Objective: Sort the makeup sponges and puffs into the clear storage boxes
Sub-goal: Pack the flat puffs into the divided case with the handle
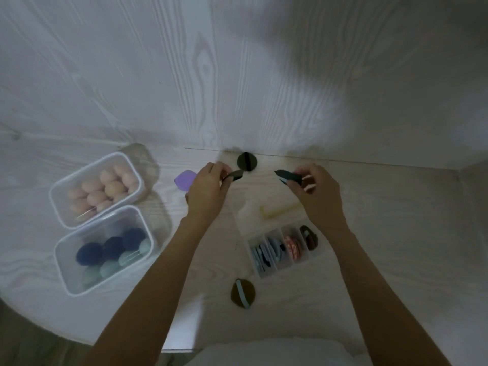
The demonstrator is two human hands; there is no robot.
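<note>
Pale wood-grain table and wall — each hand's grip pinching a dark puff.

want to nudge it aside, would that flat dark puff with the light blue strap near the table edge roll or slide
The dark puff with the light blue strap lies flat as a thin disc on the table, so it would probably slide, not roll. It looks like soft fabric, likely light and bendable. The raised strap may catch a finger.

white table | two clear tubs | divided organizer | loose puffs
</note>
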